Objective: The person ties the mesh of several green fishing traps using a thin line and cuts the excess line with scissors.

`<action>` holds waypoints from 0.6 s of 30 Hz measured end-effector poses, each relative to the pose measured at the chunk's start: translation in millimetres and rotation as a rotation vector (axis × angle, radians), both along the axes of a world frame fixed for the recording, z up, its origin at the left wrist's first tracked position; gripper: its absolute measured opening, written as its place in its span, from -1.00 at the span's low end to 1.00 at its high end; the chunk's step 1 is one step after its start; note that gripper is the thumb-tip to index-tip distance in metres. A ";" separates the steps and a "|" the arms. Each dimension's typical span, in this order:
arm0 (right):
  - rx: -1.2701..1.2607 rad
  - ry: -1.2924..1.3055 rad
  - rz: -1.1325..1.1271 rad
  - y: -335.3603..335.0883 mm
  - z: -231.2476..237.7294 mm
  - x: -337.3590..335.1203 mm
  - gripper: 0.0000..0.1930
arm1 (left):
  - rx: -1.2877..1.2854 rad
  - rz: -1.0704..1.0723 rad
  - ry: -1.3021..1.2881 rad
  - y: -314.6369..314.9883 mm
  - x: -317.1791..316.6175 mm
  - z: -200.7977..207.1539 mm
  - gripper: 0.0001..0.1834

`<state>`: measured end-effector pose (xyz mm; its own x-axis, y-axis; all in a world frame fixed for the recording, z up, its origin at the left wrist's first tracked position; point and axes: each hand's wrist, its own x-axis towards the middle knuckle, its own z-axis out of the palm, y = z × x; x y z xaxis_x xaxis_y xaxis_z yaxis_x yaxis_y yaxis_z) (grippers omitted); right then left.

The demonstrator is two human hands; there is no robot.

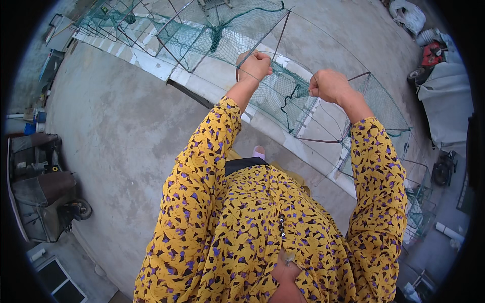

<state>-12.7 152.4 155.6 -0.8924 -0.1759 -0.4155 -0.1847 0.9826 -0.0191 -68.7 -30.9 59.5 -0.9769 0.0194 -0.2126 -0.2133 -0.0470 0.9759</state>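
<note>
A long folding fish trap of green netting on brown metal frames stretches across in front of me. My left hand is closed at the netting beside one upright frame, its fingertips pinched on the green mesh edge. To its right, my right hand is also closed, with thumb and finger pinched at the other end of that mesh edge. A thin cord loops down by the right hand; whether the fingers hold it too I cannot tell. Dark green cord gathers the mesh between the hands.
Under the trap runs a low pale slab over grey concrete. At the left stands a brown-seated three-wheeled vehicle. A red scooter, a grey-covered bulk and a white bag are at the right.
</note>
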 end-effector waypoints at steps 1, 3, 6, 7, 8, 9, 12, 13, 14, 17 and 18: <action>0.000 -0.002 -0.002 1.2 -0.8 -0.4 -0.90 | -0.012 -0.023 -0.020 0.6 1.3 2.1 -0.89; -0.018 -0.003 -0.015 2.5 -3.0 -1.7 -0.91 | -0.005 -0.031 -0.017 -1.0 -0.1 3.1 -0.88; -0.011 -0.018 -0.008 1.2 -2.6 -1.8 -0.91 | -0.001 -0.033 -0.021 -1.4 2.0 1.2 -0.87; -0.011 -0.016 -0.007 0.5 -1.9 -2.4 -0.91 | -0.004 -0.030 -0.026 -1.4 1.8 1.5 -0.87; -0.003 -0.021 -0.005 -0.4 -1.3 -2.6 -0.91 | -0.004 -0.029 -0.025 -2.1 1.2 2.0 -0.87; 0.004 -0.028 -0.004 -1.1 -1.6 -2.0 -0.91 | -0.006 -0.033 -0.018 -2.6 1.6 1.6 -0.87; 0.015 -0.020 0.022 -3.6 0.7 -0.8 -0.91 | -0.027 -0.053 -0.003 -2.0 2.4 -2.1 -0.85; 0.013 -0.019 0.019 -4.5 0.5 -0.4 -0.91 | -0.044 -0.069 0.007 -0.3 2.7 -4.2 -0.82; 0.044 -0.027 0.024 -5.9 -0.4 0.2 -0.91 | -0.046 -0.073 0.009 3.1 6.8 -8.2 -0.82; 0.034 -0.031 0.004 -7.5 -3.9 -0.5 -0.89 | -0.701 0.154 0.589 19.0 31.5 -7.5 -0.78; 0.003 -0.031 0.003 -7.7 -4.6 0.2 -0.88 | -0.591 0.022 0.547 21.4 44.5 4.8 -0.74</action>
